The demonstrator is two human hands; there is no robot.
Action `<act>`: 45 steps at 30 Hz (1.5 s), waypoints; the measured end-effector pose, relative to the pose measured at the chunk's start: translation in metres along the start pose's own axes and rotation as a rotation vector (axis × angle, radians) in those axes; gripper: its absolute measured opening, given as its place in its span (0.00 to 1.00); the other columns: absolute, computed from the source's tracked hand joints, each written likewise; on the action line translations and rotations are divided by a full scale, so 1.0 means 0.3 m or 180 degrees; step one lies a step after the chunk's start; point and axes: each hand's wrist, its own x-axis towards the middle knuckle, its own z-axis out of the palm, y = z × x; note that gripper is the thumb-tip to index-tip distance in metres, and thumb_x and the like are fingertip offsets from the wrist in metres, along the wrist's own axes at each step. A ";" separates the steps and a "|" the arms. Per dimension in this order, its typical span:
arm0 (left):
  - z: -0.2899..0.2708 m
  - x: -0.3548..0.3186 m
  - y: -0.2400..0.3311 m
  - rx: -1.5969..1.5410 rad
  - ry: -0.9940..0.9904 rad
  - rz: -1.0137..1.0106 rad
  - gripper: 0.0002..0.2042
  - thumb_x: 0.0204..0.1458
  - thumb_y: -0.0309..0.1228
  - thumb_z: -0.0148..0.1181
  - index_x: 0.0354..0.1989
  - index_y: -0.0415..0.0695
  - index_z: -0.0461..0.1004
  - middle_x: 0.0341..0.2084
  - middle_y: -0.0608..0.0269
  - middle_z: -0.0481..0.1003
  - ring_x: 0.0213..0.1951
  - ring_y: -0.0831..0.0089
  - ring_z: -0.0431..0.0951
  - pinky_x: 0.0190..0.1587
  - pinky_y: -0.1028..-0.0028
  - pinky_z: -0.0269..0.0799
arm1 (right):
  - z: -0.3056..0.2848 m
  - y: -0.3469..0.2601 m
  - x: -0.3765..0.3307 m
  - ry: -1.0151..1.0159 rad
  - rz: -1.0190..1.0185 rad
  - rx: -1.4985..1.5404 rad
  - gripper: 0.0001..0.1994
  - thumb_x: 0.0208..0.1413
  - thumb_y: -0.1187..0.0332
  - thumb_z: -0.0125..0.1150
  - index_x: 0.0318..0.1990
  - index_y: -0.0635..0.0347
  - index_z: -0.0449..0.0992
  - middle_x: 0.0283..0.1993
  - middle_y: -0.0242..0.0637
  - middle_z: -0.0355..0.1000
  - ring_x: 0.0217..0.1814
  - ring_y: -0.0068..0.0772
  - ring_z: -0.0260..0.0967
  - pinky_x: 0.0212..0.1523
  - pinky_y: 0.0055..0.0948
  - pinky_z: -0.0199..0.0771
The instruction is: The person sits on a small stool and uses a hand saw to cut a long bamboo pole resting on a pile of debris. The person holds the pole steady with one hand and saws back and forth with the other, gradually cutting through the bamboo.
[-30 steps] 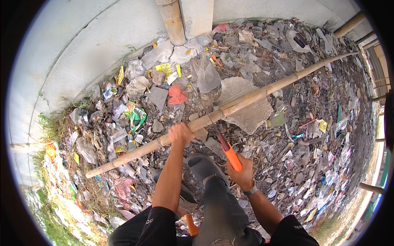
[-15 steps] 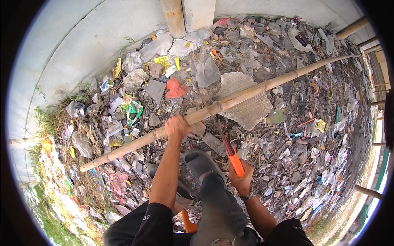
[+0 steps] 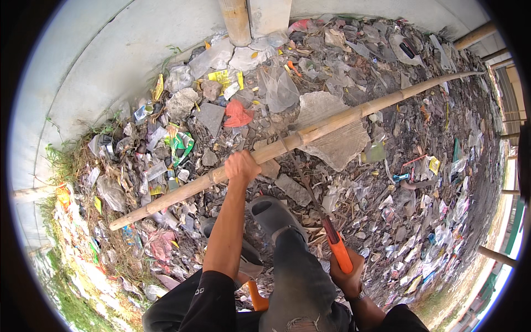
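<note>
A long bamboo pole (image 3: pixel 354 115) lies slantwise across the scene, its near end at the lower left and its far end at the upper right. My left hand (image 3: pixel 241 166) is closed around it left of the middle. In my right hand (image 3: pixel 347 271) is the orange handle of a hand saw (image 3: pixel 312 199). Its long, thin blade slants up to the left, and the tip end rests against the pole a little right of my left hand. Behind the pole lies a broken grey concrete slab (image 3: pixel 337 146), which the bamboo crosses over.
Litter, plastic scraps and rubble cover the ground. A pale wall (image 3: pixel 105 72) curves behind, with a bamboo post (image 3: pixel 235 22) against it. My grey clog (image 3: pixel 275 217) stands near the pole. An orange curved object (image 3: pixel 258 296) shows beside my leg. A blue-handled tool (image 3: pixel 399 177) lies at right.
My right hand has drawn the saw back, down and to the right, so less blade reaches past the pole. My left hand keeps its hold, and the pole has barely shifted.
</note>
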 end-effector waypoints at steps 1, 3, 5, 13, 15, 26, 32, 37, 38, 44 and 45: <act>-0.005 0.008 0.010 0.0012 0.0030 -0.0010 0.17 0.46 0.36 0.62 0.41 0.40 0.87 0.39 0.39 0.85 0.46 0.45 0.87 0.52 0.56 0.82 | 0.034 -0.014 0.035 0.0081 -0.0353 -0.0205 0.05 0.54 0.73 0.67 0.32 0.67 0.80 0.22 0.44 0.75 0.22 0.34 0.79 0.27 0.32 0.76; 0.021 -0.010 0.011 0.0007 0.0042 -0.0059 0.17 0.46 0.36 0.62 0.41 0.40 0.87 0.39 0.39 0.85 0.46 0.45 0.87 0.51 0.56 0.82 | 0.188 0.032 0.194 0.0234 -0.0344 0.0339 0.05 0.55 0.73 0.67 0.33 0.68 0.81 0.21 0.44 0.73 0.21 0.32 0.76 0.27 0.30 0.74; 0.013 0.001 0.017 -0.0057 0.0164 -0.0052 0.18 0.46 0.37 0.63 0.41 0.40 0.87 0.39 0.39 0.85 0.46 0.45 0.87 0.51 0.56 0.82 | 0.312 -0.015 0.442 0.0454 -0.0645 0.0554 0.06 0.56 0.73 0.68 0.34 0.68 0.80 0.21 0.45 0.71 0.20 0.32 0.70 0.26 0.30 0.71; 0.010 0.004 0.012 0.0002 0.0311 0.0055 0.16 0.44 0.34 0.63 0.37 0.38 0.86 0.37 0.39 0.85 0.42 0.43 0.87 0.49 0.55 0.83 | 0.231 -0.105 0.517 0.0135 -0.0749 0.0710 0.08 0.61 0.70 0.69 0.39 0.68 0.81 0.23 0.37 0.72 0.22 0.23 0.64 0.26 0.30 0.67; 0.036 -0.007 0.013 -0.0080 0.0280 -0.0011 0.15 0.44 0.35 0.63 0.37 0.38 0.86 0.37 0.40 0.85 0.42 0.44 0.87 0.49 0.56 0.83 | 0.184 -0.226 0.451 0.0010 -0.0402 0.0745 0.08 0.61 0.70 0.70 0.41 0.68 0.82 0.23 0.35 0.73 0.23 0.21 0.66 0.26 0.29 0.67; 0.019 0.003 0.001 0.0000 0.0336 0.0031 0.15 0.42 0.35 0.66 0.36 0.41 0.87 0.34 0.41 0.85 0.40 0.45 0.87 0.46 0.56 0.83 | -0.072 -0.166 0.318 -0.0444 -0.1023 0.0632 0.10 0.54 0.70 0.75 0.36 0.64 0.78 0.26 0.38 0.71 0.22 0.36 0.70 0.28 0.33 0.70; 0.040 0.010 -0.001 -0.0031 0.0400 0.0010 0.15 0.43 0.36 0.64 0.37 0.42 0.87 0.34 0.41 0.85 0.39 0.45 0.87 0.45 0.55 0.83 | 0.012 -0.023 0.248 -0.0559 -0.0571 0.0084 0.10 0.57 0.69 0.73 0.36 0.63 0.76 0.25 0.44 0.74 0.24 0.47 0.75 0.29 0.37 0.73; 0.037 0.014 -0.009 -0.0080 0.0361 0.0009 0.16 0.43 0.38 0.65 0.38 0.43 0.87 0.34 0.41 0.85 0.39 0.44 0.87 0.45 0.54 0.83 | 0.032 0.004 0.168 -0.0558 -0.0323 0.0298 0.11 0.58 0.68 0.72 0.39 0.64 0.76 0.26 0.44 0.76 0.26 0.47 0.77 0.29 0.37 0.74; 0.033 0.013 -0.012 -0.0062 0.0345 0.0006 0.16 0.43 0.38 0.65 0.38 0.43 0.87 0.34 0.41 0.85 0.39 0.44 0.87 0.45 0.54 0.83 | 0.026 0.011 0.158 -0.0612 -0.0265 0.0302 0.11 0.58 0.67 0.72 0.39 0.64 0.76 0.26 0.44 0.76 0.26 0.47 0.77 0.29 0.37 0.74; 0.006 0.001 0.004 -0.0068 0.0338 0.0012 0.17 0.43 0.40 0.66 0.38 0.44 0.87 0.35 0.41 0.85 0.40 0.44 0.87 0.46 0.54 0.83 | -0.065 0.153 -0.075 -0.0858 0.0170 0.0096 0.12 0.60 0.71 0.69 0.48 0.66 0.80 0.29 0.40 0.76 0.30 0.33 0.75 0.36 0.33 0.75; 0.010 -0.006 0.006 -0.0102 0.0348 0.0041 0.17 0.43 0.40 0.66 0.39 0.44 0.87 0.35 0.41 0.85 0.41 0.44 0.87 0.47 0.54 0.83 | -0.077 0.151 -0.102 -0.0787 0.0183 0.0106 0.12 0.60 0.71 0.69 0.49 0.66 0.81 0.29 0.40 0.76 0.30 0.33 0.75 0.36 0.34 0.75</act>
